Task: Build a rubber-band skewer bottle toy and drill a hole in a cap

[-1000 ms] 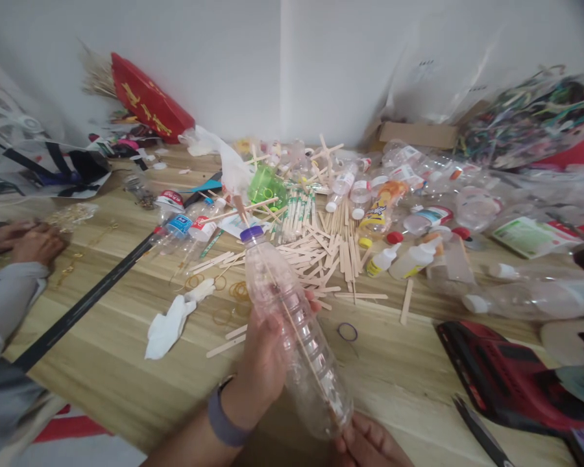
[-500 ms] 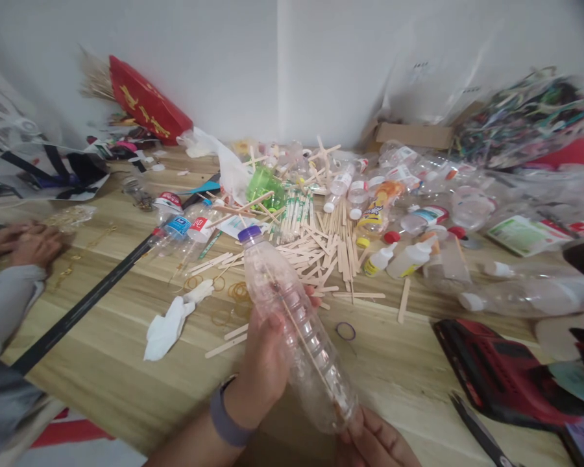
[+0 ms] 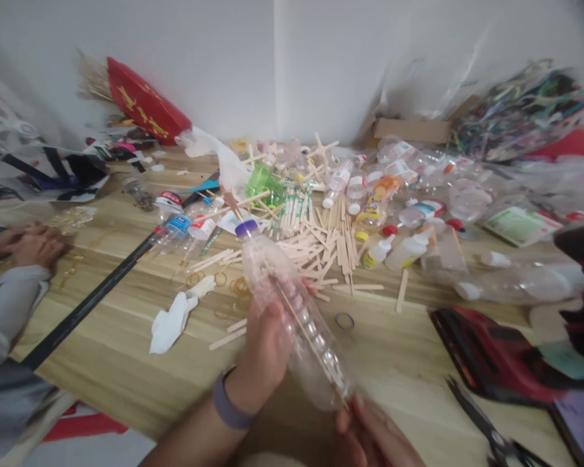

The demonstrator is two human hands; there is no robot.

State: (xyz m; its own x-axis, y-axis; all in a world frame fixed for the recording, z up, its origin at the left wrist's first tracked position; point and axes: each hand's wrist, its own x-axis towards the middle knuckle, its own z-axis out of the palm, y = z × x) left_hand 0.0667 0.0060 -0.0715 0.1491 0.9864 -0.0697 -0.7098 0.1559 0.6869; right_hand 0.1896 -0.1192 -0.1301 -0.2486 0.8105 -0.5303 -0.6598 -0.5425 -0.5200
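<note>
A clear ribbed plastic bottle (image 3: 304, 324) with a purple cap (image 3: 246, 229) slants across the front of the table. My left hand (image 3: 267, 337) wraps around its middle from the left, closed on it. A thin wooden stick (image 3: 302, 322) runs lengthwise along the bottle, apparently inside it. At the bottle's base, my right hand (image 3: 370, 431) pinches the lower end of that stick; the fingertips are partly blurred. Just beyond the cap shows a brownish wooden tip (image 3: 232, 205), and whether it belongs to the same stick I cannot tell.
Flat wooden sticks (image 3: 321, 250) lie piled behind the bottle. Several empty bottles (image 3: 428, 211) and glue bottles (image 3: 379, 250) stand or lie rightward. Scissors (image 3: 486, 421) and a red-black tool (image 3: 496, 357) are at the right front. Another person's hands (image 3: 34, 245) rest at left.
The bottle has risen slightly. My right fingers have shifted from the bottle's base to just below it, around the stick's end. A wooden tip now shows beyond the cap.
</note>
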